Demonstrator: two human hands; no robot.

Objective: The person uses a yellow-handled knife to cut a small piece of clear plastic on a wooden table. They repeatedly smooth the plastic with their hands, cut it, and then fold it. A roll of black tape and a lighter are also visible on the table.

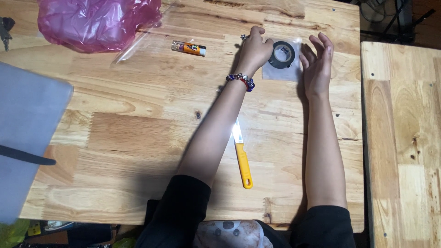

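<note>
My left hand (255, 48) reaches across the wooden table (138, 128) and grips the left side of a black roll of tape (282, 53). The roll lies on a small clear plastic bag (281, 71). A beaded bracelet circles my left wrist. Just right of the roll, my right hand (317, 62) is held with its fingers spread, holding nothing. A knife with a yellow handle (242, 160) lies on the table between my forearms, blade pointing away from me.
A crumpled pink plastic bag (94, 20) sits at the far left. An orange lighter (189, 47) lies near it. A grey flat object (27, 138) covers the left edge. A second wooden table (402, 138) stands to the right.
</note>
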